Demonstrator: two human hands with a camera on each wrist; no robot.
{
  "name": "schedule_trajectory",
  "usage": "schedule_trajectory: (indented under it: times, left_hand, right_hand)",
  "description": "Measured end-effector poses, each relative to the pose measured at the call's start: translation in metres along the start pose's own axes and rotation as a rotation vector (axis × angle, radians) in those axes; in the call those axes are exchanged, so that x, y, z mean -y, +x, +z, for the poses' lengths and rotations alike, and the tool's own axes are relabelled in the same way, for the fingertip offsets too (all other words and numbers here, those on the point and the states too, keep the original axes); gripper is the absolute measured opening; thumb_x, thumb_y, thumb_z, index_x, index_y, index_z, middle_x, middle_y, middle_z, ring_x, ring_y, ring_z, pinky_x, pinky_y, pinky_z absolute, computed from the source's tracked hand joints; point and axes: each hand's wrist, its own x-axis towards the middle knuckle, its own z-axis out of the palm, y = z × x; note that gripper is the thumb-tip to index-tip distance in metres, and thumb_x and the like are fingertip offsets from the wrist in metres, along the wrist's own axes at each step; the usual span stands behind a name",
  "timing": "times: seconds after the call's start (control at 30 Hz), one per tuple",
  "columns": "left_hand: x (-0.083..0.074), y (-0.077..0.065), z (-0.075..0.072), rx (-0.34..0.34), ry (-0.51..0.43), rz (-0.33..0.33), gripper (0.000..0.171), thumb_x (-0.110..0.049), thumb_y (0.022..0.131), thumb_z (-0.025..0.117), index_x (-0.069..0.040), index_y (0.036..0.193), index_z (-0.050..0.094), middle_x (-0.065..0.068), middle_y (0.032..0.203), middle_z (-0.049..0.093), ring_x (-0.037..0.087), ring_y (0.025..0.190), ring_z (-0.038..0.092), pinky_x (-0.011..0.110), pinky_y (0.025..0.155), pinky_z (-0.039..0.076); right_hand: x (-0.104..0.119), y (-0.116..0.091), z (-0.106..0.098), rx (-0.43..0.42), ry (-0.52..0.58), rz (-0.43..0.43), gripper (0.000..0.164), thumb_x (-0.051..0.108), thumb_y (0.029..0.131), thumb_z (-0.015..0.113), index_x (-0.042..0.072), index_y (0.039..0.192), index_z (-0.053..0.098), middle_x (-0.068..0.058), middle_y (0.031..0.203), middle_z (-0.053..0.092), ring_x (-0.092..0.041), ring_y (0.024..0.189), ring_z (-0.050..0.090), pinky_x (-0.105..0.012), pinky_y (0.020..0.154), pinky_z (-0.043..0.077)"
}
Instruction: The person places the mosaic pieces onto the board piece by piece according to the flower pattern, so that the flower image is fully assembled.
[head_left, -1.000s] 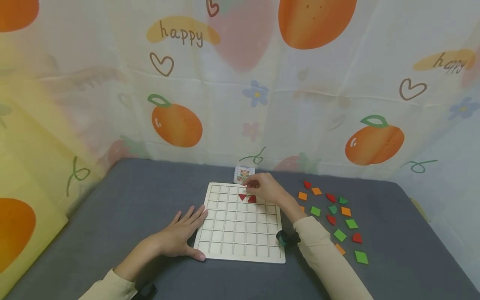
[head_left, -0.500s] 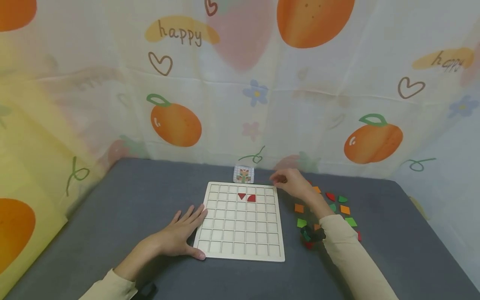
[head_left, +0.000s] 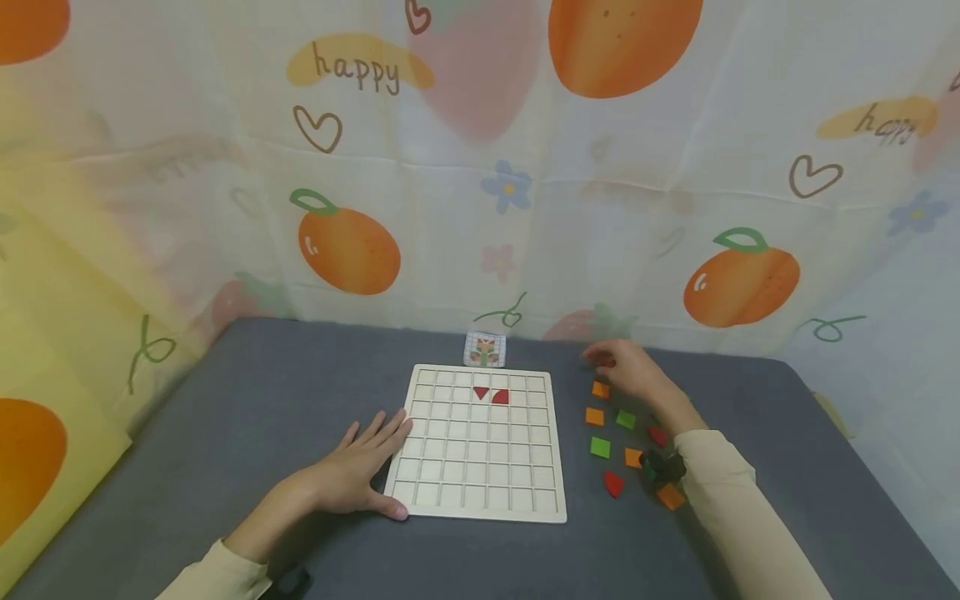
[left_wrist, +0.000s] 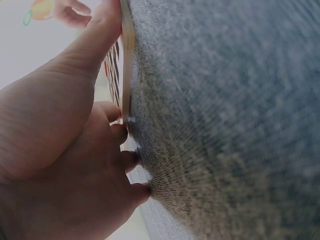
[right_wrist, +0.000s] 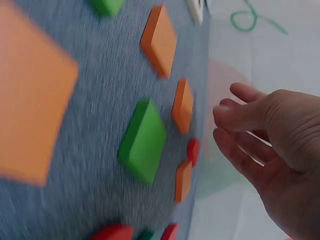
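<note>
My left hand (head_left: 360, 467) lies spread at the left side of a pale gridded board (head_left: 457, 479), fingertips and thumb on its edge. In the left wrist view, the fingers (left_wrist: 131, 160) reach down to the cloth beside the board (left_wrist: 128, 55). On the grid sit a red triangle (head_left: 481, 392) and a red quarter-circle piece (head_left: 501, 397). My right hand (head_left: 637, 373) hovers over the far end of the loose pieces, fingers loosely bent. The right wrist view shows nothing between thumb and fingers, above a small red piece (right_wrist: 193, 151) and orange squares (right_wrist: 183, 106).
A small patterned card (head_left: 485, 349) lies behind the board. Right of it are scattered several pieces: green diamonds (head_left: 600, 447), orange squares (head_left: 595, 417) and red ones (head_left: 613, 483). The right arm covers some. A printed curtain (head_left: 450, 167) hangs behind the grey table (head_left: 247, 400).
My right hand has left the board's upper part and moved right over the loose pieces. The two red pieces stay on the grid. My left hand has kept its place.
</note>
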Motion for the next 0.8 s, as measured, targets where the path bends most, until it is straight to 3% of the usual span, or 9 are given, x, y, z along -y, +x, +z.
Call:
schedule_trajectory:
  times: [0.2, 0.33, 0.47, 0.6, 0.8]
  left_hand:
    - [-0.001, 0.0, 0.0, 0.002, 0.001, 0.0, 0.118, -0.057, 0.073, 0.078, 0.0, 0.156, 0.016, 0.019, 0.163, 0.008, 0.046, 0.147, 0.002, 0.068, 0.111, -0.001]
    - [-0.001, 0.0, 0.0, 0.001, 0.002, -0.009, 0.118, -0.056, 0.073, 0.078, 0.0, 0.156, 0.016, 0.019, 0.163, 0.008, 0.046, 0.147, 0.001, 0.068, 0.111, -0.001]
    - [-0.002, -0.001, -0.001, 0.004, 0.004, -0.014, 0.118, -0.056, 0.073, 0.078, 0.0, 0.156, 0.016, 0.018, 0.163, 0.007, 0.045, 0.147, 0.001, 0.067, 0.111, -0.002]
    - [-0.002, -0.001, -0.002, 0.007, -0.002, -0.012, 0.118, -0.055, 0.073, 0.079, 0.0, 0.156, 0.015, 0.019, 0.163, 0.007, 0.046, 0.147, 0.001, 0.068, 0.111, -0.002]
    - [0.002, 0.001, 0.0, 0.005, 0.008, -0.019, 0.119, -0.057, 0.072, 0.078, -0.001, 0.156, 0.016, 0.017, 0.163, 0.007, 0.044, 0.148, 0.001, 0.067, 0.112, -0.001]
  right_hand:
    - [-0.016, 0.0, -0.002, -0.008, -0.094, -0.042, 0.044, -0.026, 0.071, 0.051, -0.006, 0.105, 0.071, -0.025, 0.111, 0.067, -0.045, 0.111, 0.058, -0.055, 0.088, 0.049]
    - [-0.021, 0.0, -0.003, 0.034, -0.129, -0.025, 0.044, -0.025, 0.071, 0.053, -0.006, 0.107, 0.071, -0.026, 0.116, 0.065, -0.046, 0.113, 0.057, -0.051, 0.084, 0.05]
    - [-0.023, 0.001, -0.003, 0.065, -0.104, 0.037, 0.035, -0.018, 0.079, 0.062, -0.006, 0.11, 0.071, -0.026, 0.116, 0.065, -0.037, 0.091, 0.065, -0.04, 0.068, 0.051]
    - [-0.026, 0.002, -0.003, 0.053, -0.074, 0.074, 0.03, -0.013, 0.081, 0.067, -0.007, 0.111, 0.07, -0.027, 0.111, 0.065, -0.021, 0.066, 0.061, -0.033, 0.058, 0.048]
    - [-0.023, 0.001, -0.006, 0.052, -0.041, 0.087, 0.027, -0.005, 0.084, 0.071, -0.005, 0.111, 0.07, -0.019, 0.099, 0.068, -0.016, 0.062, 0.06, -0.033, 0.059, 0.052]
